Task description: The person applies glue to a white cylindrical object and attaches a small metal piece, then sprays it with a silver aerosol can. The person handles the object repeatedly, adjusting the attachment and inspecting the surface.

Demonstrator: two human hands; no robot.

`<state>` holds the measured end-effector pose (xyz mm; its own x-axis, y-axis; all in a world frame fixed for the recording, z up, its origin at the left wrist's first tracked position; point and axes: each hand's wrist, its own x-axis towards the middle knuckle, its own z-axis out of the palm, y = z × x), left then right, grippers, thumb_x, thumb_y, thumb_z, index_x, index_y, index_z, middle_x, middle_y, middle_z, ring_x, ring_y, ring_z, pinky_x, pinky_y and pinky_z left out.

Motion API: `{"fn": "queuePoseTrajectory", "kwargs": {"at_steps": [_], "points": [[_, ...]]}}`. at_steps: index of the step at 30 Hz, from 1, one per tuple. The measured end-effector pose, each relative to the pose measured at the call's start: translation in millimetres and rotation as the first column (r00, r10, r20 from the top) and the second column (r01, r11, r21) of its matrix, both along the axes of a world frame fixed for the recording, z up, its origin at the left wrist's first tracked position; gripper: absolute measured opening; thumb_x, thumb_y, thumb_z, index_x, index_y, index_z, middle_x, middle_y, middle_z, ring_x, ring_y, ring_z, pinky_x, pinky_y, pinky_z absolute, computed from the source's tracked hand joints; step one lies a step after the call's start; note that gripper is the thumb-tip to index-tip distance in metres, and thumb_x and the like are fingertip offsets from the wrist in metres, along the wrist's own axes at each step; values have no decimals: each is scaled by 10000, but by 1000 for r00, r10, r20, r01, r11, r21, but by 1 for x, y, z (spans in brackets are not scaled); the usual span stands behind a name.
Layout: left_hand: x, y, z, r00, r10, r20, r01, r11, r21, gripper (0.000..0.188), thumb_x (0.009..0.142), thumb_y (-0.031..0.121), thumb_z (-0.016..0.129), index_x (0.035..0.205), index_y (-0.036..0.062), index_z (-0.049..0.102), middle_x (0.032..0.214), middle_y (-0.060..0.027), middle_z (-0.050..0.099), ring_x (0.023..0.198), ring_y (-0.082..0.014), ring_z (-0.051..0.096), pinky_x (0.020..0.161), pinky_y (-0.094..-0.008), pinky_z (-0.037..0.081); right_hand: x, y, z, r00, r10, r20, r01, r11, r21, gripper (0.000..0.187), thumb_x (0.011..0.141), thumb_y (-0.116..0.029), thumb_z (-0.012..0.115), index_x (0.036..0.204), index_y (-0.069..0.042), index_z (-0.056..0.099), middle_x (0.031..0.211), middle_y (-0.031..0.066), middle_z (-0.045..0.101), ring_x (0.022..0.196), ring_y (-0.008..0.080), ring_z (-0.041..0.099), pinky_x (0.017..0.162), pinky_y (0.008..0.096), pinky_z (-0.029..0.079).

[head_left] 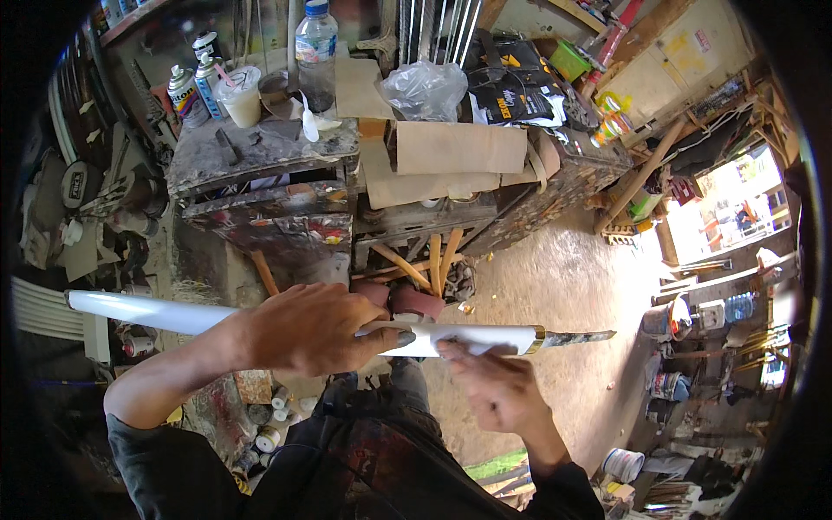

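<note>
Across my front lies a long, glossy white sheath-like piece (156,311), slightly curved. It has a brass-coloured collar (537,339) near its right end, and a dark, narrow, pointed piece (579,338) juts out past the collar. My left hand (299,328) is wrapped over the white piece around its middle, thumb along its front. My right hand (498,390) has its fingers curled, their tips against the white surface just left of the collar. That hand is a little blurred, and a small greyish thing at its fingertips cannot be made out.
Beyond my hands stands a paint-stained bench (260,152) with spray cans (185,95), a lidded plastic cup (238,97) and a water bottle (316,52). Cardboard (459,149) and a clear plastic bag (425,89) lie to the right. Buckets (666,321) stand farther right.
</note>
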<state>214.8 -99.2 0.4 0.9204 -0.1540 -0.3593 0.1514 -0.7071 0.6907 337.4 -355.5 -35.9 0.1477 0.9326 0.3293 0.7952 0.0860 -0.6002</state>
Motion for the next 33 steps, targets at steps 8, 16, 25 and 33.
{"fn": "queuePoseTrajectory", "kwargs": {"at_steps": [8,16,25,33], "points": [[-14,11,2,996,46,-75,-43,998,37,353,985,317,474,1067,16,640,771,-221,650,747,-381,669,706,-456,511,-10,14,-2,968,-107,-226,99,994,-46,414,968,-133,448,1343,41,467,1271,145,627,923,253,689,837,364,538],[-32,28,2,988,7,157,-14,999,41,321,990,276,464,1113,19,614,877,-191,660,726,-357,663,679,-441,511,-25,39,-4,816,-97,-570,131,991,18,433,1027,-268,380,1328,17,507,1322,183,573,854,186,673,661,278,553],[-41,39,7,964,245,107,-252,967,49,439,1001,416,435,1092,44,649,795,-208,653,759,-390,672,733,-489,527,-52,69,-3,708,-204,-676,292,956,17,457,998,-188,499,1386,37,411,1100,142,643,746,157,634,630,256,516],[-23,37,-1,916,346,203,-346,938,-35,365,1004,333,461,1139,10,565,775,-217,633,727,-373,644,673,-476,480,-63,113,-23,864,-429,-262,447,894,11,636,950,-193,572,1468,42,288,678,118,619,564,255,625,577,366,500]]}}
